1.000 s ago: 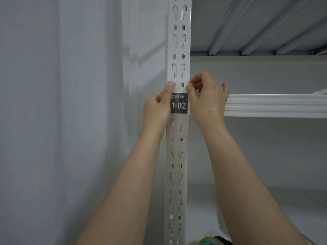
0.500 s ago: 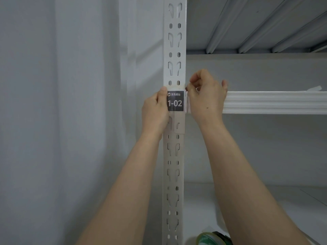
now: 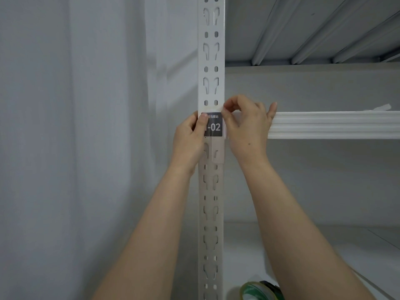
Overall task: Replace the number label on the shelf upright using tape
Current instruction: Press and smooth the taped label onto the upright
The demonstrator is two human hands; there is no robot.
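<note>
Left hand (image 3: 188, 138) presses thumb-first; right hand (image 3: 247, 128) pinches.

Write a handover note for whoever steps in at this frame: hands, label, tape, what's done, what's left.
Left hand: thumb pins the number label to the shelf upright.
Right hand: pinches the clear tape at the label's top right corner.
Tape roll: on the lower shelf.
Done: label placed, tape over it.
Left: smooth the tape flat, let go.
</note>
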